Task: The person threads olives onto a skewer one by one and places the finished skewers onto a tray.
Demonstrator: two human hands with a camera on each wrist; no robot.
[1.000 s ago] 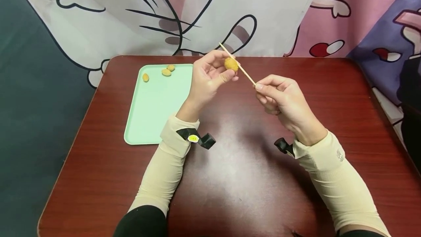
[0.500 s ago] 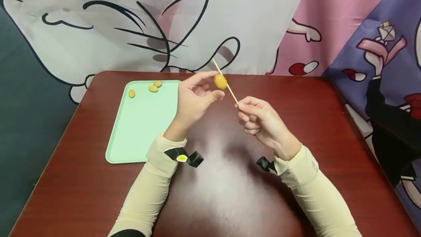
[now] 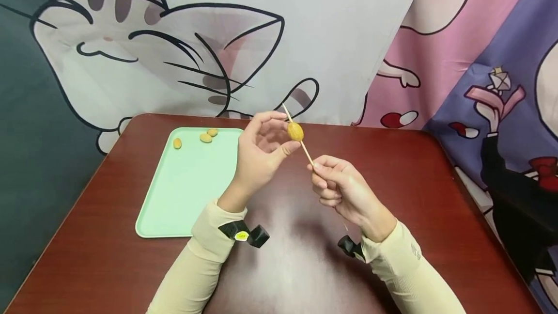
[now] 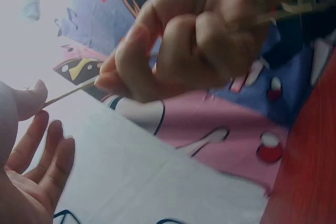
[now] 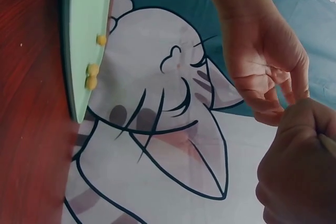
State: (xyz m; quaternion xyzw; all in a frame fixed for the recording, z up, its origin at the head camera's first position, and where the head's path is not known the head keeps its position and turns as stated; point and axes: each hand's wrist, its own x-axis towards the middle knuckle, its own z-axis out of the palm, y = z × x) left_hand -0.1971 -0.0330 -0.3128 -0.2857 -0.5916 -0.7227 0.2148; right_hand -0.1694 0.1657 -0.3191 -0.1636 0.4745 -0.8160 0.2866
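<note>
My right hand (image 3: 346, 190) grips a thin wooden skewer (image 3: 307, 153) between thumb and fingers, with the stick slanting up and left. A yellow, slightly oval ball (image 3: 295, 131) lies along the skewer near its upper end. The stick shows above and below the ball; I cannot tell if it passes through or behind. My left hand (image 3: 257, 154) curves loosely around the ball's left side, thumb below and fingertips above. Whether it touches the ball is unclear. In the left wrist view, the skewer (image 4: 71, 92) reaches the left thumb, and the ball is hidden.
On the table's left side, a pale green tray (image 3: 183, 193) holds several small yellow oval pieces (image 3: 206, 137) near its far edge. The brown table (image 3: 392, 197) extends to the right. Behind it hangs a cartoon-printed cloth (image 3: 335, 28).
A second ago my left hand pinched the ball with the skewer slanting across it. My left fingers have since spread, and the stick stands steeper. The head view has tilted upward.
</note>
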